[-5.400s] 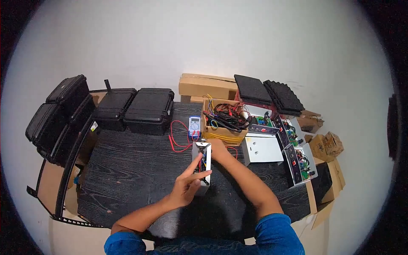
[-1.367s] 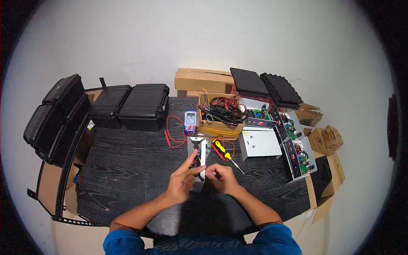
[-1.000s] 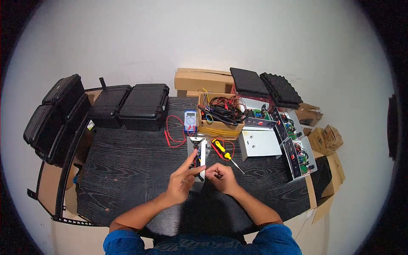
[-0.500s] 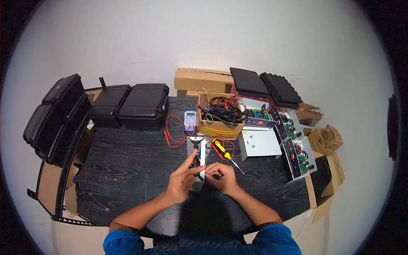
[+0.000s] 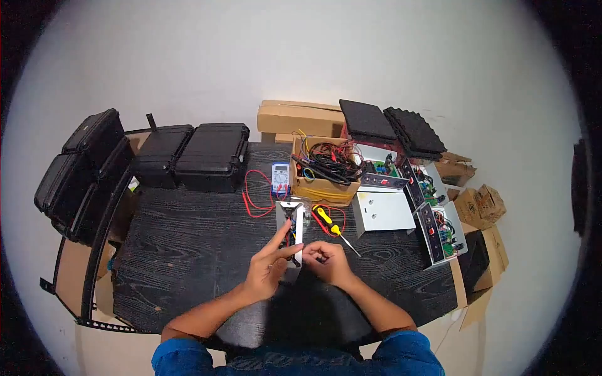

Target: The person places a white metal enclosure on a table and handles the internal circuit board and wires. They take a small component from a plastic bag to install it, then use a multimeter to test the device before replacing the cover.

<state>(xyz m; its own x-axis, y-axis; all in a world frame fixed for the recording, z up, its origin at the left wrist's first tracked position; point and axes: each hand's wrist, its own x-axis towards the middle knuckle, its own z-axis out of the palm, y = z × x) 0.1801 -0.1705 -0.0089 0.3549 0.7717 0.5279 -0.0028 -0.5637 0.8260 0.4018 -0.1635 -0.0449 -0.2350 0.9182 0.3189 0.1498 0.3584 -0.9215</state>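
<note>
A narrow white and grey metal enclosure [image 5: 298, 225] stands on the dark table in front of me, with wires and parts showing in its open side. My left hand [image 5: 266, 269] steadies it, one finger reaching along the opening and another across toward the right wall. Against that right wall, low down, my right hand [image 5: 327, 262] has its fingers curled in a pinch; whatever lies between them is too small to make out. A yellow and black screwdriver [image 5: 327, 220] lies to the right of the enclosure. Behind it sits a blue multimeter [image 5: 280, 178] with red leads.
A cardboard box [image 5: 323, 195] full of cables stands behind the enclosure. To the right are a white metal cover [image 5: 384, 212] and several open units with circuit boards [image 5: 446, 235]. Black hard cases [image 5: 213, 156] line the left and back left. Black foam sheets [image 5: 367, 119] lie at back right.
My right hand's fingers have shifted very slightly at the enclosure's right wall. My left hand and the enclosure look the same.
</note>
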